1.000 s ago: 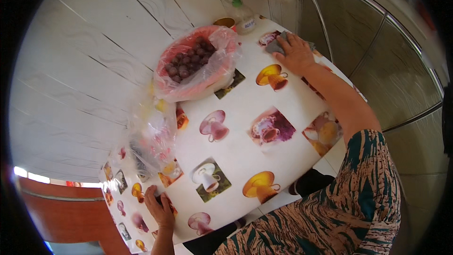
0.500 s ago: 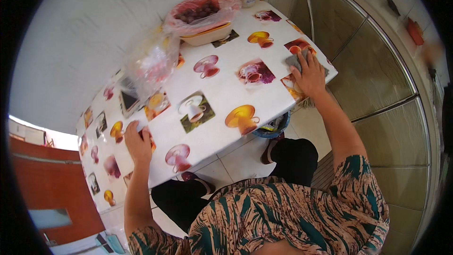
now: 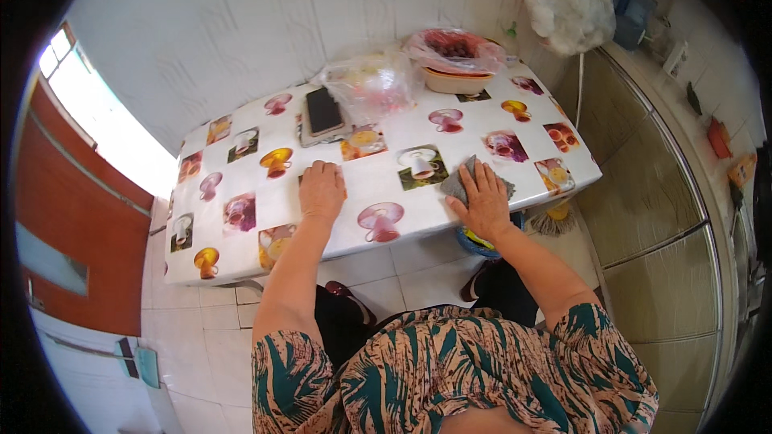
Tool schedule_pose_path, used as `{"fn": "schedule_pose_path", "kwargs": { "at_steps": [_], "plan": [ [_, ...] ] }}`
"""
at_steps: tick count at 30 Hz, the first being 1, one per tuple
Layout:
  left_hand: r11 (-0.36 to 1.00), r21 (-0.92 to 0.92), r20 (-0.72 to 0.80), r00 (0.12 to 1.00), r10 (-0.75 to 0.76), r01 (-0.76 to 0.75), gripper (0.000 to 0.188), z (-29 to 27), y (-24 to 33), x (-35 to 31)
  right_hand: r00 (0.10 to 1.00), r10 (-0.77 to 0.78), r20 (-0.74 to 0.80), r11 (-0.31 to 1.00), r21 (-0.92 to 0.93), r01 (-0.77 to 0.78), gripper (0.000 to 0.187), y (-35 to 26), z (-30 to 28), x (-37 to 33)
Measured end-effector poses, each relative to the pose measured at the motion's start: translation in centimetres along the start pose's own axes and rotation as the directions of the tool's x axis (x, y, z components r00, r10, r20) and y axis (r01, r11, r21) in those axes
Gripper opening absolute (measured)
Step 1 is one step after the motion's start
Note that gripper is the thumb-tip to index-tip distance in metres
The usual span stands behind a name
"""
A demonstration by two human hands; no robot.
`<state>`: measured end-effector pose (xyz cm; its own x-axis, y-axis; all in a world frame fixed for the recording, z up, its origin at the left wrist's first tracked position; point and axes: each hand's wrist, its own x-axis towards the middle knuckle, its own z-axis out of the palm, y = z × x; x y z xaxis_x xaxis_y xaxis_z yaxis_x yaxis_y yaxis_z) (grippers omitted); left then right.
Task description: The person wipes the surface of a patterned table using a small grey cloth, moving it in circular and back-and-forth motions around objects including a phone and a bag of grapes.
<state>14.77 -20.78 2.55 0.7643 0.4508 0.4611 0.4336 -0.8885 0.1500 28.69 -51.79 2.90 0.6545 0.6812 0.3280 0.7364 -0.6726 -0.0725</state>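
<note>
My right hand (image 3: pixel 487 202) lies over a grey cloth (image 3: pixel 456 187), pressing it onto the tabletop near the front edge, right of the middle. Bits of the cloth show on both sides of the fingers. Nothing is held by my left hand (image 3: pixel 322 190), which rests palm down farther left, its fingers lying against the surface. Beneath both hands is a table (image 3: pixel 450 145) with a white cover printed with cups and saucers.
Along the back stand a phone (image 3: pixel 324 110), a clear plastic bag (image 3: pixel 374 84) and a beige basin (image 3: pixel 457 82) lined with a pink bag of dark round fruit. Cabinets (image 3: pixel 651 193) border the right side. A blue bin (image 3: pixel 477 243) sits below the front edge.
My right hand has slid the grey cloth leftward from the right end of the table to right of the middle. My left hand stays on the tabletop. The view has swung left.
</note>
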Motion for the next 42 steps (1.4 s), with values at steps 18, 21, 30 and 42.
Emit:
{"fn": "schedule_pose_path", "kwargs": {
  "at_steps": [18,21,30,42],
  "plan": [
    [0.880,-0.471,-0.168,0.985,-0.028,-0.055,0.041,-6.4,2.0,-10.6,0.940,-0.329,-0.091,0.780,0.535,0.325,0.059,-17.1,2.2,5.9],
    [0.916,-0.381,-0.147,0.986,0.075,-0.126,0.046,-5.2,3.2,-10.3,0.917,-0.285,-0.280,0.871,0.325,0.370,0.051,-10.7,3.4,5.8],
    [0.980,-0.187,0.010,0.998,0.065,-0.062,0.055,-2.5,5.6,-8.4,0.993,0.110,-0.040,0.993,-0.028,-0.111,0.056,7.0,3.3,1.9],
    [0.726,0.330,-0.037,0.776,-0.629,0.604,0.060,-7.9,-21.1,-12.4,0.983,0.119,-0.142,0.990,-0.055,-0.128,0.054,4.1,2.1,1.5]
  ]
}}
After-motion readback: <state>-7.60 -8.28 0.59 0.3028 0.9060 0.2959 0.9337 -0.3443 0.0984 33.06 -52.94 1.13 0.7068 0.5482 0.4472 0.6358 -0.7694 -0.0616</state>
